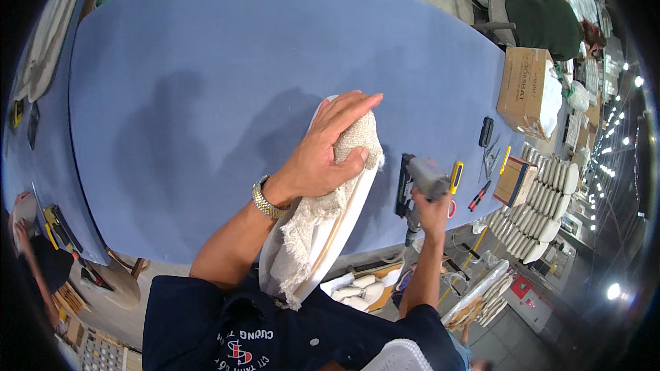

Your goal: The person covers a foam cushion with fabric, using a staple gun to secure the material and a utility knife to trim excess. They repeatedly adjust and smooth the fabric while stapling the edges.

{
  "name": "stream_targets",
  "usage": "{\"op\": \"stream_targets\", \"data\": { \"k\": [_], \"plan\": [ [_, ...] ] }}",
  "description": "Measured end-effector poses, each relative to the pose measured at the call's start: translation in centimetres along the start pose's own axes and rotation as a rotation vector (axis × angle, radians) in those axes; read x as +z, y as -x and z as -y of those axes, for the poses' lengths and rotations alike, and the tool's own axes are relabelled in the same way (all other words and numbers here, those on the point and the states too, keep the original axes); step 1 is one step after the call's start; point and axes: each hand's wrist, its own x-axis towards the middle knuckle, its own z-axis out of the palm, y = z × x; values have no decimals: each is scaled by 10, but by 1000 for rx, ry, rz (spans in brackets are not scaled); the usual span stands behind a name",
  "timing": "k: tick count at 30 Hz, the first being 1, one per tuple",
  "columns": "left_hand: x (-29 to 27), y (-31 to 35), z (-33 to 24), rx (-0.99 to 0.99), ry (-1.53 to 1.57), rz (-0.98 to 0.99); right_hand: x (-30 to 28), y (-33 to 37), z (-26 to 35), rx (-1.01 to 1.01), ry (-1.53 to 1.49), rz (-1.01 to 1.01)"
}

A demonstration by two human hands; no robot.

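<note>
My left hand (pixel 320 154), with a metal watch at its wrist, grips the upper end of a long padded panel (pixel 323 251). Beige woven fabric (pixel 309 223) with frayed edges is folded over the panel, and my thumb and fingers press it down. The panel stands tilted between the table and my body, its pale underside edge facing right. In my right hand (pixel 433 213) is a grey and black staple gun (pixel 427 177), slightly blurred, held over the table to the right of the panel and apart from it.
The blue table (pixel 227 48) spreads ahead. Along its right side lie a yellow cutter (pixel 456 177), red pliers (pixel 479 196), a black tool (pixel 486 132) and a small box (pixel 514 182). A large carton (pixel 526 93) stands beyond, near stacked pads (pixel 536 203). Another person (pixel 540 24) is at far right.
</note>
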Motion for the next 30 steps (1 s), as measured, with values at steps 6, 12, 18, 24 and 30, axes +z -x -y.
{"op": "stream_targets", "data": {
  "k": [6,12,18,24,30],
  "plan": [
    [6,0,-3,12,-55,-64,-17,3,168,-363,36,286],
    [7,-6,2,47,-49,-66,-8,-8,222,-608,326,499],
    [5,-6,4,21,-51,-71,-4,-17,241,-517,382,559],
    [2,-7,2,29,-42,-28,-5,-34,256,-581,461,666],
    [-5,-11,9,58,1,1,2,-49,245,-519,447,665]
  ]
}}
